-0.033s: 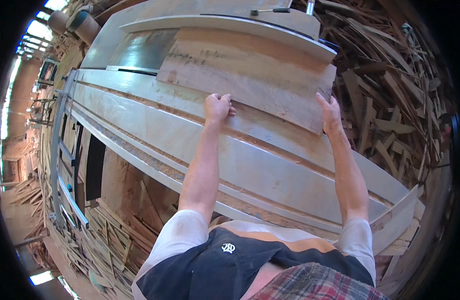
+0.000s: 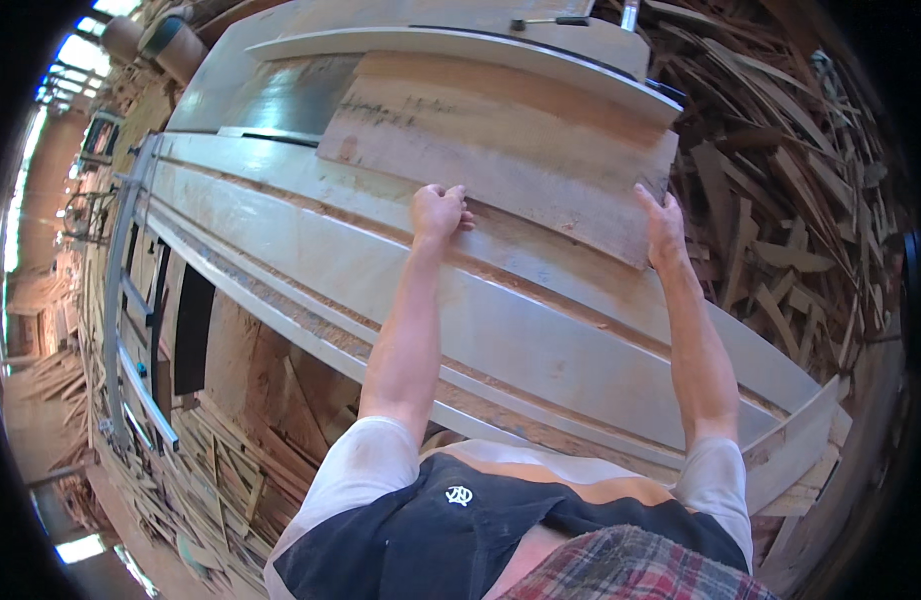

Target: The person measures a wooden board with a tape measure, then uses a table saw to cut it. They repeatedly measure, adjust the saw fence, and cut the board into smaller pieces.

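A wide, flat wooden board (image 2: 511, 165) lies on the grey metal table of a saw (image 2: 401, 270), its far edge close to a long pale fence (image 2: 461, 42). Dark stains mark its left part. My left hand (image 2: 441, 212) is curled closed at the near edge of the board, thumb and fingertips against it. At the right end, my right hand (image 2: 665, 230) grips the near corner, with the thumb on the top face and the other fingers partly hidden at the end edge.
Sawdust fills a long groove (image 2: 521, 295) in the table. Offcuts (image 2: 781, 220) are heaped beyond its right end. A dark-handled tool (image 2: 551, 21) rests behind the fence. A metal frame (image 2: 131, 270) stands at the left, with scrap strips (image 2: 246, 470) on the floor below.
The whole view has shifted very slightly. Both hands keep their places on the board, and the board shows no clear movement along the table.
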Demonstrator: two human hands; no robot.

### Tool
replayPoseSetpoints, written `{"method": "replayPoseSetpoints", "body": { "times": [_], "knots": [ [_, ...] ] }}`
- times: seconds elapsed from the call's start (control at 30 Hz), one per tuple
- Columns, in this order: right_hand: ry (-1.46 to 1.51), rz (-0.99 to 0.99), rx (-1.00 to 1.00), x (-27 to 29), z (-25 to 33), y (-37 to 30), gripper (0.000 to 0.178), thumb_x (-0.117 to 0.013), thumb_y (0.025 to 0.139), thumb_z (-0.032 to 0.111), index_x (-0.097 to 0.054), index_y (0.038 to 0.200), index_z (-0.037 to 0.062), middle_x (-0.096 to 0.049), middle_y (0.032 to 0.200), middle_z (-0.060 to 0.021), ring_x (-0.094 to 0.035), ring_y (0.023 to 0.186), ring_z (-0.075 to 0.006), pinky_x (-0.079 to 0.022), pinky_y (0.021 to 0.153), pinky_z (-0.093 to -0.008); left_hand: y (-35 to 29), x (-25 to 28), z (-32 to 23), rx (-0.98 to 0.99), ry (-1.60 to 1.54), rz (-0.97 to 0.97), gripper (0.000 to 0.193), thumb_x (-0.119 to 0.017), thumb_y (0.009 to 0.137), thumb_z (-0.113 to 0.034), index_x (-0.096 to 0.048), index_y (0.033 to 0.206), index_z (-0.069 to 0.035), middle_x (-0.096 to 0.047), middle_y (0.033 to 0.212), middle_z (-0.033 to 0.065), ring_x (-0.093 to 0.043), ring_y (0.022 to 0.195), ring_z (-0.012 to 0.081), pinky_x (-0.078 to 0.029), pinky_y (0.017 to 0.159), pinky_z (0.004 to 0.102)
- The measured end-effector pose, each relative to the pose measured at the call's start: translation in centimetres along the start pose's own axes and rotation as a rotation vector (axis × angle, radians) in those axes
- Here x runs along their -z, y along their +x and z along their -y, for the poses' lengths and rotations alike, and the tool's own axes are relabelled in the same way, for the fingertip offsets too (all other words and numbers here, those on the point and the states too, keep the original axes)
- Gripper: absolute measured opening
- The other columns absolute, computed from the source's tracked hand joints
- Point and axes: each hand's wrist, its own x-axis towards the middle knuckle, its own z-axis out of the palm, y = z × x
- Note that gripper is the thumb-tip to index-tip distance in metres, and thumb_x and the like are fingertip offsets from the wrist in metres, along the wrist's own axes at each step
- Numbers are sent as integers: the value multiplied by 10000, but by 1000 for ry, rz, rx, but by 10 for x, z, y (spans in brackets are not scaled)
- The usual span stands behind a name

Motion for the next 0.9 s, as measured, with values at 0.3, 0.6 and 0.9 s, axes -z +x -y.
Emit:
{"method": "replayPoseSetpoints", "body": {
  "times": [0.3,0.6,0.9],
  "knots": [
    [-323,-121,19,-35,6,-10,1013,-848,881,458,-391,1568,-130,-550,1524,-263,-527,1429,-320,-375,1214,-428,18,22,-5,44,-24,-46,211,-699,1023,-114,-617,944,63,-688,765,133,-719,576,217,-592,444,363],
    [-1096,264,445,26,8,-78,779,-776,936,509,-525,1585,159,-683,1170,-234,-664,1120,-434,-541,971,-505,-58,170,25,-325,610,-431,407,-694,1005,-329,-715,1258,-11,-771,1140,190,-740,1039,297,-566,920,405],
    [-1155,157,581,8,-4,-88,733,-786,933,492,-586,1539,131,-660,1035,-187,-676,977,-358,-554,849,-471,-68,330,119,-44,571,-815,1029,-708,942,-659,-393,1557,102,-438,1563,379,-451,1466,476,-379,1226,511]
  ]
}}
